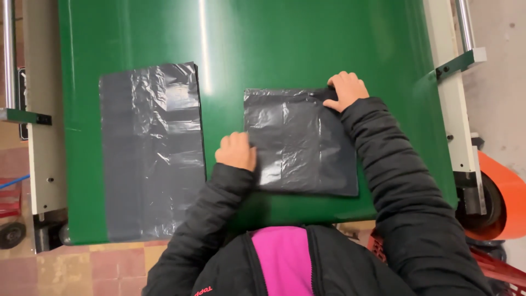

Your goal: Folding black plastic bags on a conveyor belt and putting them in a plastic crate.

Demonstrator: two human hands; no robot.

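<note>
Two dark grey plastic bags lie flat on a smooth, glossy green tabletop, and two hands work on one of them.

The folded bag sits right of the tabletop's middle, close to the near edge. It is a near-square packet of thin, shiny film, creased and wrinkled, with light fold lines running across it. The left hand rests at the packet's left edge, fingers curled together and pressing down on the film where it meets the green surface. The right hand sits on the packet's far right corner, fingers bent and closed together on the plastic; whether it pinches the corner or only presses it flat cannot be told.

The second bag lies toward the tabletop's left side, well apart from the first. It is a taller rectangle of the same crinkled film, spread in a single sheet shape that reaches the near edge.

Both arms wear a black quilted jacket with a pink garment showing at its open front.

Pale metal side rails flank the tabletop on both sides. An orange rounded part stands beyond the right rail, and a tiled floor shows below the near left corner.
</note>
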